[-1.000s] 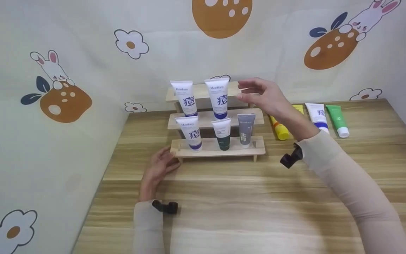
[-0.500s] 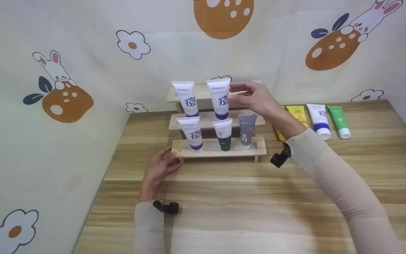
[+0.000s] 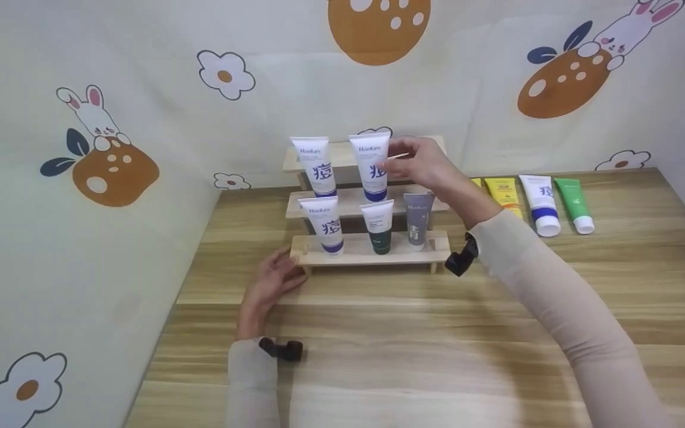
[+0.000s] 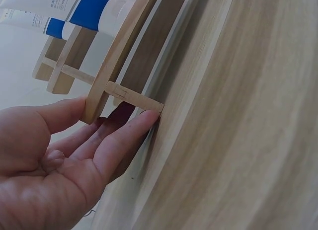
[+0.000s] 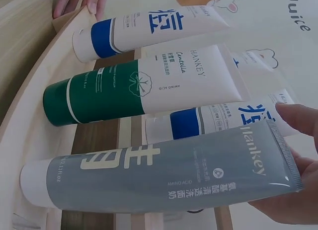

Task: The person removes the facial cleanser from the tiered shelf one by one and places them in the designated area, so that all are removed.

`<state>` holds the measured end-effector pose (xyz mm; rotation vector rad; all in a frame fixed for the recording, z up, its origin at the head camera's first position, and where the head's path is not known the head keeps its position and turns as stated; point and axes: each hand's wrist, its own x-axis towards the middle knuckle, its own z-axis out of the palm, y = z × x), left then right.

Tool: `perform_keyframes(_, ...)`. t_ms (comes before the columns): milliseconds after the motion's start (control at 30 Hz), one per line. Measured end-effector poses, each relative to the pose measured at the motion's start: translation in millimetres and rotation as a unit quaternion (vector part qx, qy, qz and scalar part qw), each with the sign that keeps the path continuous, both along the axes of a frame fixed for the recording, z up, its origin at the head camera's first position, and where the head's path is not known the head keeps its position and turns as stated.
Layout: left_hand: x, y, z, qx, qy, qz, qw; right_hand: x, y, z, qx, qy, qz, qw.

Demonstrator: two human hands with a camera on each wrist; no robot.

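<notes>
A three-tier wooden rack [image 3: 372, 258] stands against the back wall. My left hand [image 3: 271, 279] grips its lower left corner, thumb on the plank's end [image 4: 94, 103] and a finger against the short leg [image 4: 134, 97]. On the middle tier are two white tubes with blue bands. My right hand [image 3: 423, 163] pinches the right one [image 3: 371, 166] near its upper right edge, the thumb over its front. Another such tube [image 3: 313, 166] is left of it. The bottom tier holds a white-and-blue tube [image 3: 323, 224], a white-and-green tube [image 3: 377, 226] and a grey tube [image 5: 169, 173], all upright.
Right of the rack, several tubes lie on the wooden table [image 3: 378, 345]: yellow [image 3: 503, 193], white and blue [image 3: 539, 202], and green [image 3: 574, 202]. My right forearm passes over part of the yellow ones. A printed cloth [image 3: 295, 77] covers the walls behind.
My right hand has moved left from beside the rack's upper right to the right tube on the middle tier and taken hold of it. My left hand has stayed at the rack's corner.
</notes>
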<state>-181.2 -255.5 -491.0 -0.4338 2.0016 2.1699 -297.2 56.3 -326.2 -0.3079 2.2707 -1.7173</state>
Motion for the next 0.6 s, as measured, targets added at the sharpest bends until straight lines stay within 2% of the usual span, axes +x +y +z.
perform_keyframes(333,0.4,0.3,0.8,-0.001,0.002,-0.003,1.0000,-2.1,-4.9,1.8,0.026,0.002,-0.005,0.9996)
perform_keyframes(600,-0.6,0.1,-1.1,-0.007,0.003,0.004,1.0000,-2.1,3.1,-0.2,0.039,0.033,-0.011,0.9986)
